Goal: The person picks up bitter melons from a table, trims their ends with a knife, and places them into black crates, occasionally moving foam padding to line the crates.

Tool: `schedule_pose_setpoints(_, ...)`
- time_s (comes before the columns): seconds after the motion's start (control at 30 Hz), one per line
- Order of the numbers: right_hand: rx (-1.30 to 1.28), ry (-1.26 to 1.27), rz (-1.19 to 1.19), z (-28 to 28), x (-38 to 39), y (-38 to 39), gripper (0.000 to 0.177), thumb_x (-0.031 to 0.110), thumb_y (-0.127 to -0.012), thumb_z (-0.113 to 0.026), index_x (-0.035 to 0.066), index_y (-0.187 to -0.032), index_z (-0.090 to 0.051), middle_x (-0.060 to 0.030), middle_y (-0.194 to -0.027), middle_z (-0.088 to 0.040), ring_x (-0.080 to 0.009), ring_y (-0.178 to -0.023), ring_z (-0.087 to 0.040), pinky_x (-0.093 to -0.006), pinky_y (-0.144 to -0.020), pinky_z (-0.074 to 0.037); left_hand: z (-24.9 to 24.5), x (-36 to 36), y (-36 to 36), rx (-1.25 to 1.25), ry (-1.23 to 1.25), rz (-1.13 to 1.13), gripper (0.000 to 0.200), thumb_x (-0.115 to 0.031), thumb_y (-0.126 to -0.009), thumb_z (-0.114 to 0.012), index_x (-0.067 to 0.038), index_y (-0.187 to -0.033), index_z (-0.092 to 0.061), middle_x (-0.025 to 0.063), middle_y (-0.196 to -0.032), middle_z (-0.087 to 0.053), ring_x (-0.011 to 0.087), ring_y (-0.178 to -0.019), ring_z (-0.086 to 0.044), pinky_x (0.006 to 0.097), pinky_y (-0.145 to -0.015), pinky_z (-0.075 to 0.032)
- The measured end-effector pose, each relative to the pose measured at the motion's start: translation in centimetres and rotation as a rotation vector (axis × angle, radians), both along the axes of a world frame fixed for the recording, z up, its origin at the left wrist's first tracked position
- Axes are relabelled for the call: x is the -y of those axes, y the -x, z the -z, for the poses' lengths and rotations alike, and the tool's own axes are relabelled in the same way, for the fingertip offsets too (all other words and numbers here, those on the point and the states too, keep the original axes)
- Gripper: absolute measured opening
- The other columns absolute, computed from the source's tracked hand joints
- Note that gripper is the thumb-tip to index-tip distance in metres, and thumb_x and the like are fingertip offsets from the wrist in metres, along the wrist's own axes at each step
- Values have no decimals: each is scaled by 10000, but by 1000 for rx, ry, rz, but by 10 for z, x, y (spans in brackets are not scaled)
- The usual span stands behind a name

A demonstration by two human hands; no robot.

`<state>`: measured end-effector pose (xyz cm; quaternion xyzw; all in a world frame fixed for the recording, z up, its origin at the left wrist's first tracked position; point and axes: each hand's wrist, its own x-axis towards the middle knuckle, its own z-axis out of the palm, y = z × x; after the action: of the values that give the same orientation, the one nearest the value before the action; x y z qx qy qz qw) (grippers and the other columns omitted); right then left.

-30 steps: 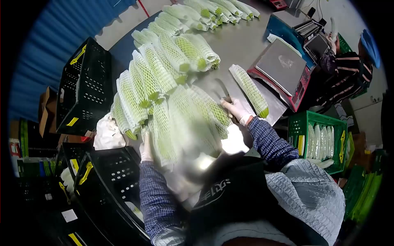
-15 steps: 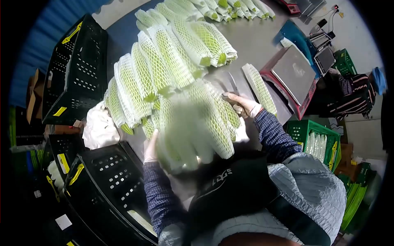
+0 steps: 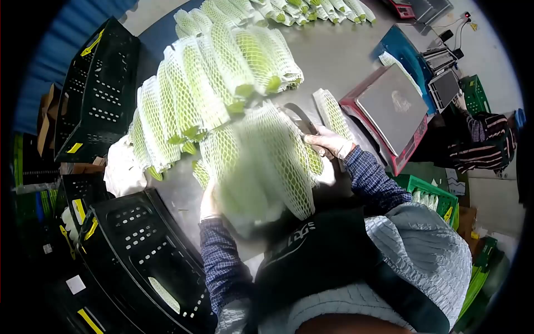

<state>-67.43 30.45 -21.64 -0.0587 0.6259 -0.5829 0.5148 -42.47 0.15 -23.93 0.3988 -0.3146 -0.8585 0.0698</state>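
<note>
In front of me lies a pile of long green vegetables in white foam-net sleeves (image 3: 292, 186); a pale blurred patch hides its middle. My left hand (image 3: 210, 201), in a thin pale glove, rests against the pile's left side, thumb up, its other fingers hidden. My right hand (image 3: 332, 143), gloved too, is closed around a knife (image 3: 300, 118) at the pile's right side. The dark, curved blade points up and left, away from me. Just beyond that hand, one netted vegetable (image 3: 334, 114) lies alone on the metal table.
More netted vegetables (image 3: 194, 83) lie in rows farther up the table (image 3: 339, 53). A red-framed scale (image 3: 392, 106) stands at right. Black crates (image 3: 97, 89) line the left, near a white bag (image 3: 123, 167). A green crate (image 3: 428, 192) and another person (image 3: 484, 139) are at right.
The knife blade now leans further left, over the pile's top edge. The view has shifted slightly, with the rows of vegetables appearing further left. Both hands stay at the pile's sides.
</note>
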Motion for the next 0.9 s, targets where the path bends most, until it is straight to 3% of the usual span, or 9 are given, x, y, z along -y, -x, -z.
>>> schedule_pose_setpoints(0.2, 94, 21, 141, -33, -34, 6, 939, 305, -883, -721, 45, -1551, -115, 62, -631, -487, -24, -482, -423, -183, -407, -294, 25, -33, 12, -75, -136, -109, 414, -156, -987, -544, 24, -1357, -505, 106, -1312, -584, 206, -1181, -559, 315, -1031, -438)
schedule_pose_setpoints(0.27, 32, -6, 109, -36, -43, 13, 948, 325, -888, -713, 38, -1552, -101, 64, -607, -480, -24, -471, -430, -190, -396, -292, 41, -37, 14, -69, -34, -73, 454, -195, -980, -565, 20, -1373, -490, 108, -1313, -582, 209, -1185, -554, 324, -1031, -434)
schedule_pose_setpoints(0.4, -77, -42, 71, -31, -59, 25, 938, 341, -886, -709, 54, -1556, -118, 58, -617, -488, -27, -460, -423, -193, -392, -293, -18, -81, 41, 91, 59, 50, 557, -342, -944, -619, -6, -1374, -509, 109, -1335, -572, 217, -1185, -546, 340, -1021, -424)
schedule_pose_setpoints(0.47, -108, 124, 97, -29, -73, 27, 884, 295, -882, -706, 55, -1542, -169, 25, -848, -565, -16, -537, -469, -174, -420, -328, -40, -102, 52, 129, 73, 4, 510, -279, -949, -619, 1, -1363, -515, 129, -1295, -603, 244, -1136, -604, 387, -972, -500)
schedule_pose_setpoints(0.5, -91, 38, 66, -35, -77, 31, 860, 259, -885, -700, 45, -1537, -181, 5, -1000, -589, -13, -591, -505, -174, -439, -359, 18, -89, 39, 50, 149, 118, 529, -293, -949, -617, 5, -1372, -505, 138, -1294, -601, 246, -1123, -610, 380, -956, -504)
schedule_pose_setpoints(0.53, -72, -45, 31, -41, -80, 36, 836, 224, -888, -693, 34, -1531, -193, -15, -1152, -613, -11, -646, -540, -173, -459, -390, 10, -94, 43, 24, 117, 113, 534, -299, -951, -612, 6, -1375, -500, 140, -1293, -601, 248, -1121, -610, 376, -947, -508)
schedule_pose_setpoints(0.7, -423, -259, 24, -39, -78, 28, 792, 471, -801, -749, -18, -1370, -496, -38, -747, -604, -71, -552, -532, -221, -432, -399, -91, -130, 67, 124, 105, 105, 548, -306, -966, -596, 20, -1390, -471, 131, -1321, -574, 213, -1170, -572, 350, -945, -491)
schedule_pose_setpoints(0.73, -414, -385, 23, -55, -73, 23, 683, 467, -791, -755, -53, -1210, -611, -104, -829, -661, -133, -685, -615, -267, -568, -488, -102, -136, 70, 180, 153, 63, 569, -306, -970, -598, 26, -1405, -442, 129, -1337, -559, 213, -1178, -563, 343, -960, -479)
schedule_pose_setpoints(0.9, -705, -233, 227, -43, -81, 20, 621, 417, -818, -717, -78, -1175, -605, -196, -971, -704, -244, -907, -683, -337, -822, -524, -24, -111, 52, 196, 606, 77, 677, -296, -992, -579, 23, -1501, -267, 157, -1438, -452, 231, -1255, -497, 337, -1052, -402)
